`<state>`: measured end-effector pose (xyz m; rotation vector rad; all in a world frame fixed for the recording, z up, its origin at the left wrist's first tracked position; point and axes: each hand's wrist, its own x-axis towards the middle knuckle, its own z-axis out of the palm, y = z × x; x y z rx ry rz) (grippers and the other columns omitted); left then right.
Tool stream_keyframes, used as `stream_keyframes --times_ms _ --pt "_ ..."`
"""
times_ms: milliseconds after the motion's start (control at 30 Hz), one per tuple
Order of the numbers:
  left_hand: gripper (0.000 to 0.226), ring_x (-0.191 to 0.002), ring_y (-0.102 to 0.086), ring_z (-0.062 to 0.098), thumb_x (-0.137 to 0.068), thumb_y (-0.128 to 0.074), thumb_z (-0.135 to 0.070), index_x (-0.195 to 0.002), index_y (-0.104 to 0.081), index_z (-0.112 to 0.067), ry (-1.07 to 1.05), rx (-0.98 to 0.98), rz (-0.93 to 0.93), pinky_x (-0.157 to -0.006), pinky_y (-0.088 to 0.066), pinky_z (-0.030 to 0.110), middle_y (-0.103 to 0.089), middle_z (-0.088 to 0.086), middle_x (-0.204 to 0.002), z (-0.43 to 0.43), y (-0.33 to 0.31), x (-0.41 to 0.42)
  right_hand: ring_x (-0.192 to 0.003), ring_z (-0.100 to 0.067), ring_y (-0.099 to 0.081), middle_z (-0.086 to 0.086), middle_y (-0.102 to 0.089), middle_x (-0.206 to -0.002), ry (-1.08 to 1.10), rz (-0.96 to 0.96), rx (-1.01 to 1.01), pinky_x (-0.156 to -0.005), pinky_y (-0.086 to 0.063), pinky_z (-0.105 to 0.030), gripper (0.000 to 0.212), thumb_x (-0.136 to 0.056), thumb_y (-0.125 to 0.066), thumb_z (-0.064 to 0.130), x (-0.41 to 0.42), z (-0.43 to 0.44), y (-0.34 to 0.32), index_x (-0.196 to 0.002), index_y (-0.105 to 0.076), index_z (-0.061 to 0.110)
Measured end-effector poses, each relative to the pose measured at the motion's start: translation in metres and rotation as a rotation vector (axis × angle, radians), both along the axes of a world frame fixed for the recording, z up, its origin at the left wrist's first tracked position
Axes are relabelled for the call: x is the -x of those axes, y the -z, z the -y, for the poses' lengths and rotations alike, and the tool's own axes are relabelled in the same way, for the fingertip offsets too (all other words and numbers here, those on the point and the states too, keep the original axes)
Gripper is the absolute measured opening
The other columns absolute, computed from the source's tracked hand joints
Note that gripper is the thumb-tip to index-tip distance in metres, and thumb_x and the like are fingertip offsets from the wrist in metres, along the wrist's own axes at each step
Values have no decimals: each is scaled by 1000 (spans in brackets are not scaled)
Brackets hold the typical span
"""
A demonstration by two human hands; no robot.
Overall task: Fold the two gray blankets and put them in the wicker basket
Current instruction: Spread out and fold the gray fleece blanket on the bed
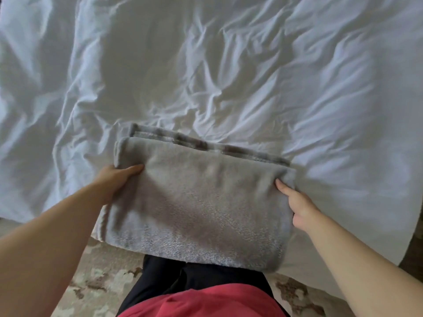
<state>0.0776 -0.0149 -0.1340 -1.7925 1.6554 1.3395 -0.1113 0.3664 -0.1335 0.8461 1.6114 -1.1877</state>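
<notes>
Head view: left hand (116,179) and right hand (299,209) (thumbs atop) grip opposite ends of gray blanket (199,202).

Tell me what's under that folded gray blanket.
The gray blanket rests on the white bedsheet; a darker patterned layer peeks out beneath. Left hand and right hand grip its sides, fingers hidden underneath.

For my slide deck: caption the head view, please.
The left hand and right hand grip a folded gray blanket at the edge of a white bed.
</notes>
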Motion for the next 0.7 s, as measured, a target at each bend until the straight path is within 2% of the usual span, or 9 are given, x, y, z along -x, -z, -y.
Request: stream_keyframes --times_ms 67,133,200,267,367,467,533,633,700 --pt "38 -75 -69 24 -69 -81 -42 -93 -69 -15 -15 -57 -71 -66 -55 29 -72 8 -87 3 -5 0 -85 -27 -73 -12 -75 -95 21 24 53 -72 -53 -36 30 -82 -68 35 -1 3 -8 -102 -72 13" --pt "25 -72 -71 15 -71 -80 -37 -88 -71 -21 -13 -38 -217 -59 -54 24 -74 3 -87 7 -13 0 -75 -24 -73 -10 -76 -88 82 5 80 -69 -51 -35 23 -85 -64 31 2 7 -21 -97 -72 13" --pt "21 -73 -70 10 -72 -78 -36 -89 -71 -26 -17 23 -320 -58 -52 21 -74 -3 -85 15 -25 1 -68 -23 -73 -9 -76 -82 154 -37 92 -69 -50 -35 18 -85 -63 27 8 9 -33 -93 -72 13" --pt "24 -74 -68 9 -72 -78 -42 -89 -70 -27 -43 87 -340 -58 -50 20 -73 -6 -81 27 -32 5 -71 -23 -73 -9 -76 -83 207 -76 102 -72 -51 -36 19 -85 -62 27 16 13 -41 -94 -72 13" --pt "30 -71 -66 7 -71 -75 -52 -88 -68 -27 -29 162 -310 -54 -50 18 -71 -10 -77 40 -27 23 -87 -26 -70 -11 -74 -95 232 -105 60 -78 -52 -38 30 -85 -64 32 30 25 -40 -105 -70 11" --pt "39 -84 -66 22 -74 -72 -51 -99 -65 -22 5 155 -220 -77 -56 36 -70 4 -93 45 -6 45 -101 -30 -66 -15 -71 -107 206 -122 -65 -94 -50 -46 43 -81 -70 36 45 41 -26 -115 -67 8" --pt "45 -93 -65 29 -76 -71 -47 -108 -64 -16 -18 78 -150 -87 -54 44 -69 11 -104 44 2 57 -101 -32 -66 -17 -69 -110 153 -119 -123 -96 -48 -49 44 -81 -71 34 51 49 -18 -115 -66 6" --pt "39 -96 -67 31 -79 -72 -36 -113 -64 -18 -67 -32 -201 -88 -54 46 -70 12 -106 45 1 66 -94 -30 -67 -17 -71 -102 108 -81 -135 -90 -51 -45 35 -85 -68 26 59 55 -16 -112 -66 4" --pt "28 -87 -70 26 -81 -70 -21 -110 -66 -21 -125 -162 -350 -76 -58 39 -73 10 -98 50 -5 64 -75 -24 -71 -10 -74 -82 140 -120 -59 -75 -53 -38 17 -86 -65 22 64 57 -23 -95 -71 9"
